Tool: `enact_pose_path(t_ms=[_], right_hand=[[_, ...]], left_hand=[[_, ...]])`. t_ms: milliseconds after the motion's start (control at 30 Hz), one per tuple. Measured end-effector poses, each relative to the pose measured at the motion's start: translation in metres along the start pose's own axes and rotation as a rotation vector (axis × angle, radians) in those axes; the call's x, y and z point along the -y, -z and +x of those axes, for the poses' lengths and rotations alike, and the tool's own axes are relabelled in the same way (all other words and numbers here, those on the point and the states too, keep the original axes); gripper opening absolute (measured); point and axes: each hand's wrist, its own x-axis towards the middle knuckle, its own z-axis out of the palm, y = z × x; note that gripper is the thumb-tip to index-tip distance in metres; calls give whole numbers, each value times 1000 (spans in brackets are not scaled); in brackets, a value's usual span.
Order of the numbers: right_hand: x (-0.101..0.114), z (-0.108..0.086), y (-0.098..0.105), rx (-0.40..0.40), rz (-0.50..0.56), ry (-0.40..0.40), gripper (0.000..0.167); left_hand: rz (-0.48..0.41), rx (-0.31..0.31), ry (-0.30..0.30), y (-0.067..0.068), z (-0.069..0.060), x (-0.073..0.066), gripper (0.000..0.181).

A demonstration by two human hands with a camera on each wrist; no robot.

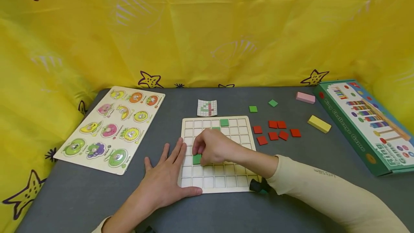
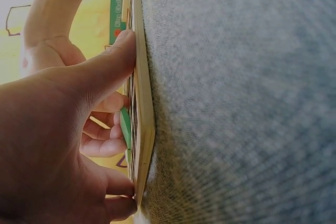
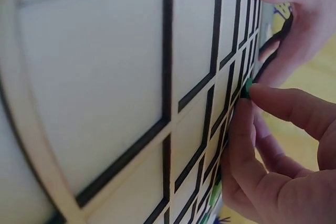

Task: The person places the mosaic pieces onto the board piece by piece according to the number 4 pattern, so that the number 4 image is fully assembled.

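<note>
A pale wooden grid board (image 1: 223, 190) lies flat on the grey table. My right hand (image 1: 215, 146) is over its left-middle part and pinches a green square tile (image 1: 196, 159) between thumb and fingers. In the left wrist view this tile (image 2: 125, 124) stands tilted against the grid. Spread out, my left hand (image 1: 165, 182) touches the board's left edge with its fingers, while the thumb lies at the near-left corner. Another green tile (image 1: 224, 122) sits in a cell of the far row; one more (image 1: 216, 128) shows partly behind my right hand, which hides nearby cells.
Beyond the board lies a small pattern card (image 1: 207, 108). Several red tiles (image 1: 273, 136) and two loose green tiles (image 1: 253, 109) are to its right. A pink block (image 1: 305, 97), a yellow block (image 1: 319, 124) and a game box (image 1: 365, 125) lie farther right; a fruit puzzle (image 1: 110, 130) lies left.
</note>
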Motion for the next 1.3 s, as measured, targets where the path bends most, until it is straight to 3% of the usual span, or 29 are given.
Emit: enact_pose_path(t_ms=[333, 700, 1033, 1300], right_hand=[[-3, -2, 5, 7, 12, 65, 29], [-11, -15, 36, 12, 95, 178, 21], [-27, -31, 74, -126, 184, 200, 21], [-47, -42, 107, -227, 186, 133, 22]], left_hand=[[1, 8, 11, 1, -2, 1, 137], [-3, 23, 20, 0, 0, 0, 138], [-9, 31, 24, -1, 1, 0, 138], [-19, 25, 20, 0, 1, -1, 138]])
